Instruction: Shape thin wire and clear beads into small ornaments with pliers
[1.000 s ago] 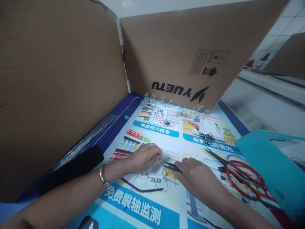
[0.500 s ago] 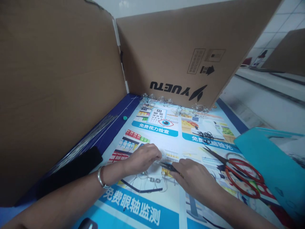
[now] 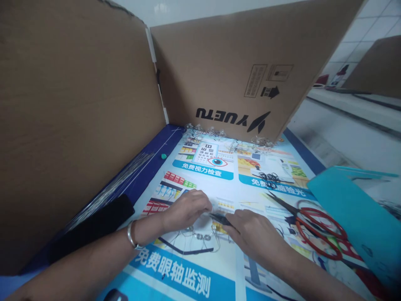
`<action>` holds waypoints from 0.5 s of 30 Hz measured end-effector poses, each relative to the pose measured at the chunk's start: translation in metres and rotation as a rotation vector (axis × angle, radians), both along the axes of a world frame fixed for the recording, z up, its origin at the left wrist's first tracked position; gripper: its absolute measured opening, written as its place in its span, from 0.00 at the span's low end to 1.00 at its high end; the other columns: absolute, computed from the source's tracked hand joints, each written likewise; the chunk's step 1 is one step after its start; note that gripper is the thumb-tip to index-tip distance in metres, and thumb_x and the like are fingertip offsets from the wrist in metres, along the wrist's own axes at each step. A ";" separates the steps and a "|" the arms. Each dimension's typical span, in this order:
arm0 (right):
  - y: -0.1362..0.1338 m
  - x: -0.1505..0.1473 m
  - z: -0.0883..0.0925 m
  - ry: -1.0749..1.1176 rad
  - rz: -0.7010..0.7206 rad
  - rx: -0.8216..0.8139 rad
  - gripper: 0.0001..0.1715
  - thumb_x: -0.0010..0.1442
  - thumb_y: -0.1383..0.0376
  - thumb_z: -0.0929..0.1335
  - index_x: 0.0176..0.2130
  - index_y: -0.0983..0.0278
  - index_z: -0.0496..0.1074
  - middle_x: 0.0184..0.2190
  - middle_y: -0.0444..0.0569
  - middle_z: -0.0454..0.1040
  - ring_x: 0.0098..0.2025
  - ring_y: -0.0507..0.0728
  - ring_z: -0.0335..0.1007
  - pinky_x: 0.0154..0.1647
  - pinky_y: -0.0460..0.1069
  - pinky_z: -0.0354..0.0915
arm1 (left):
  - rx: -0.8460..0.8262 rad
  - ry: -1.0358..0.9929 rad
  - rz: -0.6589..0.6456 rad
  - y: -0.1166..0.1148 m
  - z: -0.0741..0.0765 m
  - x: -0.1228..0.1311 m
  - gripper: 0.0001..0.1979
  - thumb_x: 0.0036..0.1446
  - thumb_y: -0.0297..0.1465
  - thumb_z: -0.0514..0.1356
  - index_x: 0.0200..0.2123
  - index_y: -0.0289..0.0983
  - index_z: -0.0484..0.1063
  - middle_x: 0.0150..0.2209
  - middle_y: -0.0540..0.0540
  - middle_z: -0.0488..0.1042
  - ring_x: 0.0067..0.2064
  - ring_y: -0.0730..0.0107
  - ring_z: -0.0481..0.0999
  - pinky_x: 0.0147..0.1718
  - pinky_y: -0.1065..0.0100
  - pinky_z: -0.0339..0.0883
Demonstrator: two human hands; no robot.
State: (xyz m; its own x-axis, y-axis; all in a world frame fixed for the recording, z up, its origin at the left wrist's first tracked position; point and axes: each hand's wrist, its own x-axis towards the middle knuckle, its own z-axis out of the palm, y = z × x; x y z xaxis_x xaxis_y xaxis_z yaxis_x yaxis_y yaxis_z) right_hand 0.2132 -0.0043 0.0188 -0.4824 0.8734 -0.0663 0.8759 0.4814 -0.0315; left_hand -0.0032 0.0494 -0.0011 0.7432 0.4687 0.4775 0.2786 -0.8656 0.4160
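Observation:
My left hand (image 3: 187, 207) is closed, its fingertips pinching a small clear piece just above a thin-rimmed pair of glasses (image 3: 194, 242) lying on the printed poster (image 3: 200, 276). A metal bangle (image 3: 130, 235) sits on that wrist. My right hand (image 3: 253, 234) is closed on a small dark pointed tool (image 3: 219, 218), whose tip points left and meets the left fingertips. Both hands rest on the poster near its middle.
Red-handled scissors (image 3: 316, 228) lie to the right, beside a teal folder (image 3: 354, 213). Small black parts (image 3: 269, 179) and a row of clear pieces (image 3: 219, 134) lie farther back. Cardboard walls (image 3: 78, 104) stand left and behind. A black flat case (image 3: 90, 228) lies at the left.
Both hands stay almost in place, fingertips and tool tip still together. The view has tilted slightly, shifting everything a little left and down.

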 end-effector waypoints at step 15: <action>-0.003 -0.002 -0.011 -0.046 0.071 0.137 0.10 0.62 0.63 0.61 0.34 0.65 0.68 0.27 0.49 0.71 0.30 0.58 0.68 0.26 0.48 0.55 | -0.012 -0.021 -0.030 0.000 -0.001 -0.001 0.08 0.58 0.23 0.47 0.34 0.35 0.64 0.31 0.45 0.70 0.36 0.68 0.67 0.36 0.67 0.63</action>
State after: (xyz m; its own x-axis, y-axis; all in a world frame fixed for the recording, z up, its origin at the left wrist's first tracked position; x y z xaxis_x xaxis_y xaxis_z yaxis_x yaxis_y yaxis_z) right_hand 0.2112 -0.0073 0.0079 -0.5421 0.8398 0.0273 0.8387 0.5389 0.0782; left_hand -0.0037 0.0492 -0.0019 0.7466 0.4522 0.4880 0.2438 -0.8685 0.4317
